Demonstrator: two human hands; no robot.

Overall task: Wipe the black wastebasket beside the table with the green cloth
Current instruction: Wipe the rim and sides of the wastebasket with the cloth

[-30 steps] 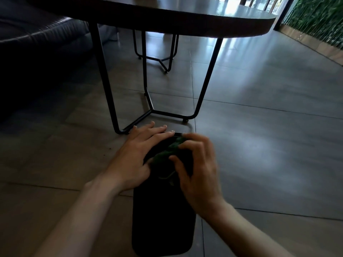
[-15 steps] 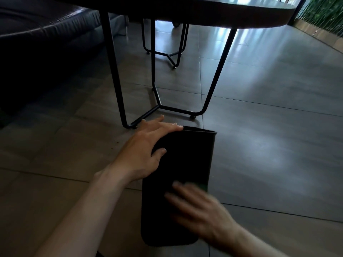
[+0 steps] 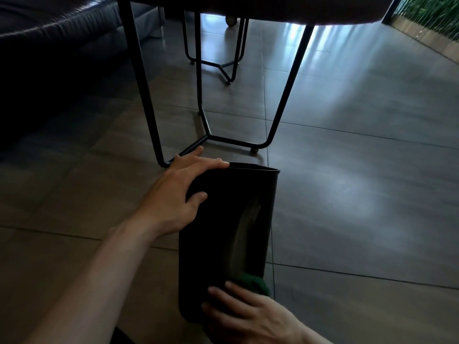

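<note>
The right hand [image 3: 250,316] has slid the green cloth [image 3: 253,283], pressed under flat fingers, down the black wastebasket [image 3: 231,219], while the left hand [image 3: 178,194] still grasps its rim.

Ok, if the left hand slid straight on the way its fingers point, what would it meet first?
The left hand grips the black wastebasket near its rim, fingers pointing up and right. Straight on, it would probably meet the table's black metal base bar on the floor, though depth is hard to judge here.
</note>
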